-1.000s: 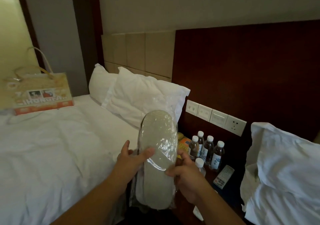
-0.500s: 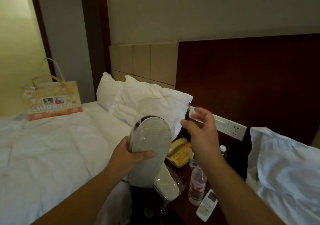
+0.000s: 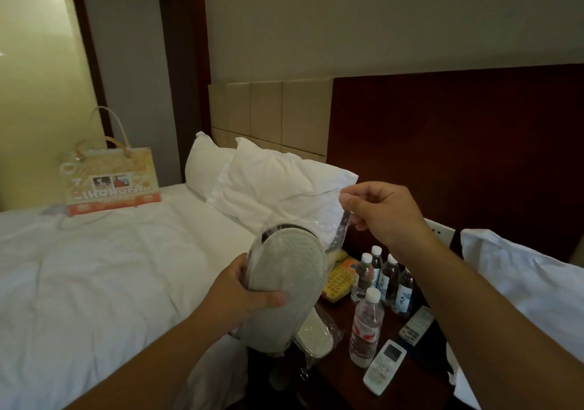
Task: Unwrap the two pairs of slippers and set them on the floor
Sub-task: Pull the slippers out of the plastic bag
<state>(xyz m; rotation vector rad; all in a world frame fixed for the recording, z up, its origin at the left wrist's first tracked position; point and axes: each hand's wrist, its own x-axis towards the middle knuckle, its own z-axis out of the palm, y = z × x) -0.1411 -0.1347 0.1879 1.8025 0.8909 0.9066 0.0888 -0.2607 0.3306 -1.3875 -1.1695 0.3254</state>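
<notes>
My left hand [image 3: 243, 289] grips a pair of grey-soled slippers [image 3: 284, 280] around the middle, sole facing me, held above the gap between the bed and the nightstand. My right hand [image 3: 382, 213] is raised to the upper right and pinches the clear plastic wrapper [image 3: 339, 235], which stretches from the slippers' toe end up to my fingers. A second wrapped pair of slippers [image 3: 314, 333] lies on the nightstand edge, partly hidden behind the held pair.
The dark nightstand [image 3: 420, 375] carries several water bottles [image 3: 366, 324], a yellow telephone [image 3: 338, 283] and two remote controls [image 3: 384, 367]. A white bed [image 3: 94, 277] with pillows lies left, with a gift bag [image 3: 110, 182] on it. Another pillow [image 3: 521, 286] is at right.
My right hand let go of the package's lower end, rose to the upper right and now pulls the plastic wrapper off the toe end. My left hand tilted the slippers back.
</notes>
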